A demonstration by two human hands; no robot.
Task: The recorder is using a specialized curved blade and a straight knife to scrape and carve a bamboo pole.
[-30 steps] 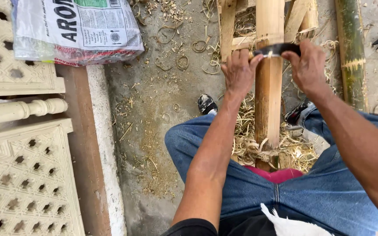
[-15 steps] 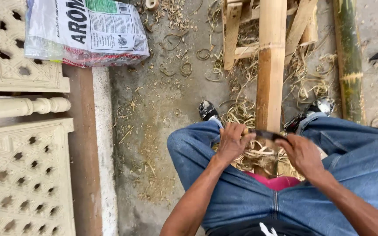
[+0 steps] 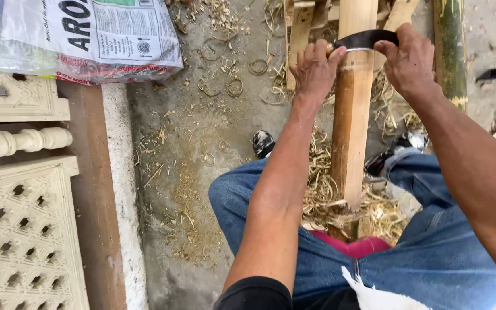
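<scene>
A peeled bamboo pole (image 3: 351,115) stands tilted between my knees, its lower end among shavings. A dark curved blade (image 3: 366,39) lies across the pole near the top of the view. My left hand (image 3: 316,68) grips the blade's left end. My right hand (image 3: 410,57) grips its right end. Both arms are stretched out away from my body.
A pile of pale bamboo shavings (image 3: 374,212) lies between my blue-jeaned legs. A green bamboo stalk (image 3: 450,51) stands at right. A printed plastic sack (image 3: 93,40) lies top left. Cream carved lattice panels (image 3: 18,229) and a turned baluster (image 3: 24,142) lie at left.
Both hands have moved the blade from low on the pole, near my knees, back up to the far end of the pole.
</scene>
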